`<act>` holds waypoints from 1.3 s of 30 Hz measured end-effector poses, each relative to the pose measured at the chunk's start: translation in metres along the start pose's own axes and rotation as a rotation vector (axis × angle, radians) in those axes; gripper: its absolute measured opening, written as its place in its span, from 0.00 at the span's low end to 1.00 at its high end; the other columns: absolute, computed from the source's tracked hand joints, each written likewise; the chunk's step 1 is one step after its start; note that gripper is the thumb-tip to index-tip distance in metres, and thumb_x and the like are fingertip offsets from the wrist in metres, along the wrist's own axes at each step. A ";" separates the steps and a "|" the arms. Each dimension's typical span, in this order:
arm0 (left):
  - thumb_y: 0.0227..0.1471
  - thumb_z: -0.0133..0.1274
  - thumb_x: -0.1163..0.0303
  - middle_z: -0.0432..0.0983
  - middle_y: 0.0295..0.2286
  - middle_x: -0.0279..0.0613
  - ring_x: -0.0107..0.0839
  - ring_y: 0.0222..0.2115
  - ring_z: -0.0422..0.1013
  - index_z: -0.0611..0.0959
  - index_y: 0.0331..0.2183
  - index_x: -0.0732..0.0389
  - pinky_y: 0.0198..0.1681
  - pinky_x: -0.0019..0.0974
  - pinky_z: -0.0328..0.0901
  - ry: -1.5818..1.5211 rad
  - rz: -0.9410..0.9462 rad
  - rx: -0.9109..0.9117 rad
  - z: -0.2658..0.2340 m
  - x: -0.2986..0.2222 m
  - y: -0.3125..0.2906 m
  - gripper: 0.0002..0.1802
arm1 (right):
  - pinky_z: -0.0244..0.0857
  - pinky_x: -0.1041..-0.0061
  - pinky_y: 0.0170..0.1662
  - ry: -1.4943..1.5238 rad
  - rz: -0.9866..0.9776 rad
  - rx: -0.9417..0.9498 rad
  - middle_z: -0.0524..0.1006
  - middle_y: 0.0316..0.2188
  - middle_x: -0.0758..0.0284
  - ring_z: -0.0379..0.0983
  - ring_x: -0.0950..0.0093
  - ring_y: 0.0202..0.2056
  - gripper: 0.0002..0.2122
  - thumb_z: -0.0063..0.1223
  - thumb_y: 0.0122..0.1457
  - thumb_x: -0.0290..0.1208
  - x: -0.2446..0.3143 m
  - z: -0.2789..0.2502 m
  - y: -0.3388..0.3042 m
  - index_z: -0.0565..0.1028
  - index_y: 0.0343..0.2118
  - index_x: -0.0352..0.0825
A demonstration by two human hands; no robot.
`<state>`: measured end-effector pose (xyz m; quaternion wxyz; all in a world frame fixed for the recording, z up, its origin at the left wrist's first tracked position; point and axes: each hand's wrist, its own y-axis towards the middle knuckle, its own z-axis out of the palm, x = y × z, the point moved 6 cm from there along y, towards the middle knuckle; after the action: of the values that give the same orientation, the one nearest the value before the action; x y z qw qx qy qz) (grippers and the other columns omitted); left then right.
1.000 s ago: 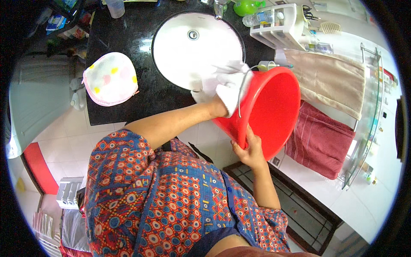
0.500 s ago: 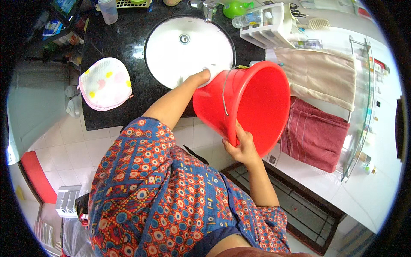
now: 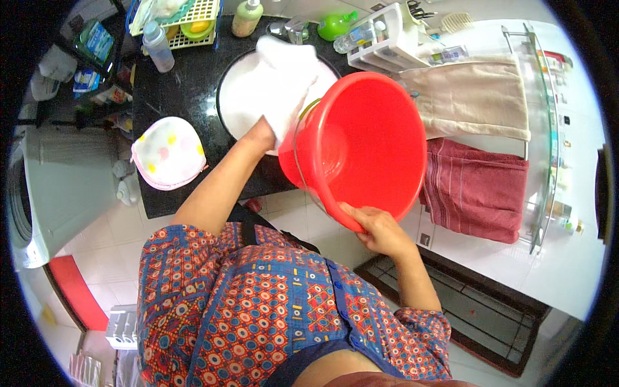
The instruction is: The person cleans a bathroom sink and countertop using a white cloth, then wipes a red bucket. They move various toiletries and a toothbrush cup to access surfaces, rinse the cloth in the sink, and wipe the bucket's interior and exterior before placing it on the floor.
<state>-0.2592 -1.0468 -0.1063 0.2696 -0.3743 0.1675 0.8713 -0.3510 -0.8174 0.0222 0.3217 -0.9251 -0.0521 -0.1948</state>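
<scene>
The right hand [image 3: 380,229] stayed clamped on the near rim of the big red plastic bucket [image 3: 361,145], now tipped beside the round white basin [image 3: 242,97]. The left hand [image 3: 261,135] had lifted the white cloth [image 3: 284,80] clear above it, wiping seemingly done.

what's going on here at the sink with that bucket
A person stands at a dark counter with a white sink. The right hand grips the rim of a red bucket, tipped on its side next to the basin. The left hand holds a white cloth up over the sink. Two towels hang to the right.
</scene>
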 end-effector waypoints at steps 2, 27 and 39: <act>0.58 0.46 0.61 0.68 0.49 0.42 0.29 0.47 0.66 0.67 0.55 0.64 0.52 0.35 0.62 -0.052 -0.095 0.064 0.018 0.002 -0.005 0.26 | 0.65 0.63 0.45 -0.072 -0.018 -0.028 0.74 0.39 0.50 0.71 0.55 0.42 0.38 0.58 0.42 0.23 0.004 -0.004 -0.009 0.56 0.60 0.35; 0.58 0.43 0.64 0.77 0.39 0.48 0.45 0.40 0.71 0.64 0.57 0.58 0.44 0.42 0.64 1.178 0.062 1.218 0.210 0.067 0.130 0.26 | 0.65 0.59 0.27 0.008 0.017 -0.262 0.72 0.17 0.52 0.72 0.54 0.24 0.18 0.52 0.40 0.22 0.036 0.019 0.034 0.65 0.38 0.23; 0.60 0.42 0.60 0.75 0.39 0.40 0.25 0.38 0.71 0.76 0.46 0.61 0.43 0.31 0.67 0.274 -0.342 0.511 0.109 0.042 0.096 0.19 | 0.66 0.58 0.30 0.129 0.245 -0.353 0.73 0.21 0.52 0.73 0.53 0.27 0.20 0.52 0.41 0.23 0.030 0.021 0.029 0.66 0.41 0.30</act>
<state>-0.4019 -1.0552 -0.0567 0.4721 -0.4310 0.3498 0.6849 -0.3100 -0.8284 0.0027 0.1788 -0.9521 0.1164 -0.2190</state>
